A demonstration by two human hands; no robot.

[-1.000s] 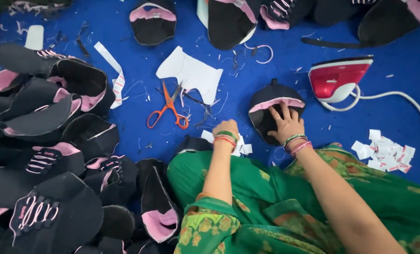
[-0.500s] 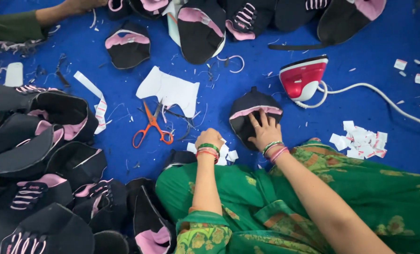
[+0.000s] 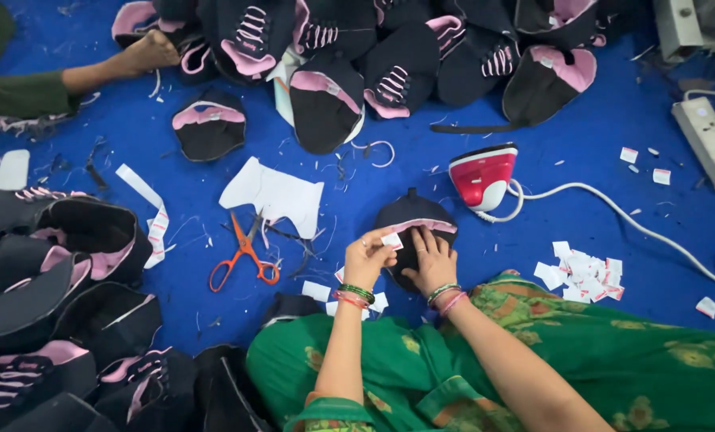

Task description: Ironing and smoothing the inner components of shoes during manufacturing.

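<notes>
Pinching a small white label (image 3: pixel 392 240) between thumb and fingertips, the left hand (image 3: pixel 367 258) has come up from the floor to the black-and-pink shoe upper (image 3: pixel 412 220), bringing the label to the piece's pink edge. The right hand (image 3: pixel 431 260) stays spread flat, grasping nothing, pressing the upper to the blue mat (image 3: pixel 173 320). Orange scissors (image 3: pixel 244 258) lie left, a red iron (image 3: pixel 483 176) right, loose labels (image 3: pixel 585 270) beside the green garment.
</notes>
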